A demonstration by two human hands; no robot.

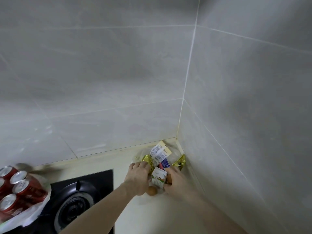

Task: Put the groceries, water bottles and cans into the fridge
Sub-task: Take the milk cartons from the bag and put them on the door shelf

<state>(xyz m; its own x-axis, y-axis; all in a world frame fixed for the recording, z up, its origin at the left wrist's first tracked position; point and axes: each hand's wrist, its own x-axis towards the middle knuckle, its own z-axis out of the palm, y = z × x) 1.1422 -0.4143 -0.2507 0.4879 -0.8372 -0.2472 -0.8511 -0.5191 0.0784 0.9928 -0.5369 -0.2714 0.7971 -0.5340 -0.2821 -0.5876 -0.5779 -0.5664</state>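
A pile of groceries lies in the counter's back right corner: gold-wrapped packets point(179, 163), a white labelled pack point(159, 152), a blue and pink box point(165, 163), a small green and white carton point(158, 177) and a loose brown egg point(152, 190). My left hand point(137, 178) reaches in from the left, its fingers curled over a gold packet point(147, 159). To the right of the carton, my right hand point(176, 182) curls round a second brown egg point(169, 179). Several red cans point(22, 191) sit in a clear plastic bag at the far left. No fridge or water bottles are in view.
A black gas hob point(74, 203) with one burner lies left of my arms, and the bag of cans rests partly on it. Grey tiled walls point(236, 132) meet right behind the groceries. Cream counter point(148, 213) runs toward me between my forearms.
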